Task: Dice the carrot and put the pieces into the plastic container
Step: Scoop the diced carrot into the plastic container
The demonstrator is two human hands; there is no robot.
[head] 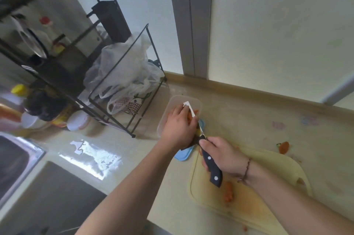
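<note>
Carrot pieces (191,115): orange, seen over the clear plastic container (193,101) on the worktop (249,116), between knife blade (190,109) and left hand (179,126). Left hand: fingers laid flat against the pieces. Right hand (223,155): curled round the black knife handle. Blue lid (184,156): beside the container. Cutting board (272,183): carrot scraps (229,192) scattered on it.

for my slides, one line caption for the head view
Left hand sweeps diced carrot off the knife, gripped by right hand, into plastic container.
</note>
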